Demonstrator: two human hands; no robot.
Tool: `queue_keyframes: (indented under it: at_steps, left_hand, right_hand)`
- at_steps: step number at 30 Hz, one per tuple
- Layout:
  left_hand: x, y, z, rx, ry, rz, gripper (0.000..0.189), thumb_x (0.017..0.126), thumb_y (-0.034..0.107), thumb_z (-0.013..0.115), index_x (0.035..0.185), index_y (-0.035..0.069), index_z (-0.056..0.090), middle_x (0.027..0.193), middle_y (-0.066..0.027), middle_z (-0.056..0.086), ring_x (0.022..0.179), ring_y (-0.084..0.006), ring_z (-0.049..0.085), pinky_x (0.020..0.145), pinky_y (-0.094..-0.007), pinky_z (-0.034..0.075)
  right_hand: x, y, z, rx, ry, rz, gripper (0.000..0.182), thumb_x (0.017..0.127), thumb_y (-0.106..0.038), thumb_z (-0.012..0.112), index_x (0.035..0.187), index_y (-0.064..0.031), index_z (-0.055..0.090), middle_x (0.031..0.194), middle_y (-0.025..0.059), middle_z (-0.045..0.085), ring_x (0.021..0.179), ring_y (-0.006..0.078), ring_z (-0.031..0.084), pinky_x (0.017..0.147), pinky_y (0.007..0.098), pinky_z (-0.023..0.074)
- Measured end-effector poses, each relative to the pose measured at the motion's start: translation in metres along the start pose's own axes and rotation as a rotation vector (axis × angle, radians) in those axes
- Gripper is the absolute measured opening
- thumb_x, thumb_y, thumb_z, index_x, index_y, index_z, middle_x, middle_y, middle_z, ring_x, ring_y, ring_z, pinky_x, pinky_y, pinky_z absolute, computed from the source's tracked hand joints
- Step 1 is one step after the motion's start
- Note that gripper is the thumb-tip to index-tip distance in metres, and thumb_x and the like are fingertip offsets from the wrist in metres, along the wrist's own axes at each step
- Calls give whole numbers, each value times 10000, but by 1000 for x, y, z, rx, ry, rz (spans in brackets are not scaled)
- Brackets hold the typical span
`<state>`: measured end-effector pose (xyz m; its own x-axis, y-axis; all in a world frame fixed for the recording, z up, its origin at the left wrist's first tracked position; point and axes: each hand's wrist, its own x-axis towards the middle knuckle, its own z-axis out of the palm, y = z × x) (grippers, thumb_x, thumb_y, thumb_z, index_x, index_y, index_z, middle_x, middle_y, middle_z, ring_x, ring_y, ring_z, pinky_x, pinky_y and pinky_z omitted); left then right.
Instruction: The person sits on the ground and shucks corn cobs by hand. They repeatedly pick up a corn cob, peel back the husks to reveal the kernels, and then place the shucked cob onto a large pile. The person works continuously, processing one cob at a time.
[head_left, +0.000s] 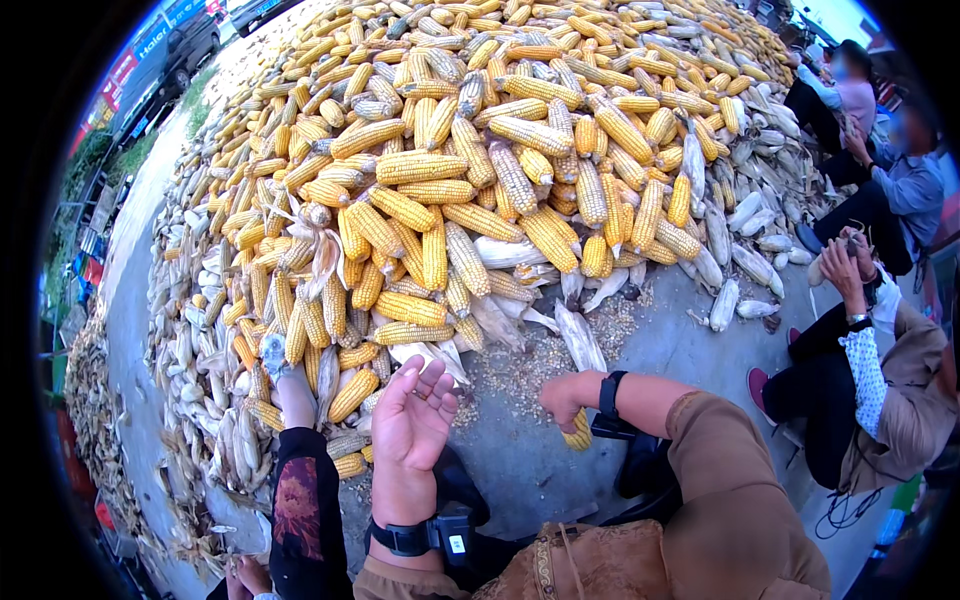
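Observation:
My left hand (414, 412) is raised palm up in front of the heap, fingers slightly curled and apart, with nothing in it. My right hand (564, 397) grips a yellow ear of corn (577, 433), whose lower end shows below the fingers. Just beyond that hand lies an ear in pale husk (580, 339); whether the fingers touch it I cannot tell. A large heap of mostly husked yellow corn ears (442, 180) rises before me. Loose kernels (517, 379) are scattered on the concrete between my hands and the heap.
Unhusked ears (750, 262) lie along the heap's right side. To the left, a person's foot (276, 356) and patterned leg (304, 495) reach into the corn. Several people sit at right, one with hands (846, 266) on an ear. Parked vehicles (150, 82) stand at upper left.

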<state>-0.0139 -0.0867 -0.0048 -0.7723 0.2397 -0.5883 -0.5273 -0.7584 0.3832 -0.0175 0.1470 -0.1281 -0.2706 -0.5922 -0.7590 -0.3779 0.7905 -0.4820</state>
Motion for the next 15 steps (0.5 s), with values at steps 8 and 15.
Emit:
queue_keyframes:
  at_steps: [8,15]
  left_hand:
    - [-5,7,-4,8,43,19,165,813,147,512,972,109,529,898,-56,604,791,-194,585,656,-308,478]
    - [-3,14,-2,-1,21,29,189,822,144,505,1002,88,517,916,-73,601,801,-201,589,676,-313,476]
  right_hand:
    - [-104,68,-208,1672,1662,-725,551,749,-103,630,1191,73,350,981,152,534,743,239,608,611,278,531]
    - [28,71,-149,1630,1213,26,428,743,-146,615,1077,52,435,878,125,558,734,220,584,618,316,506]
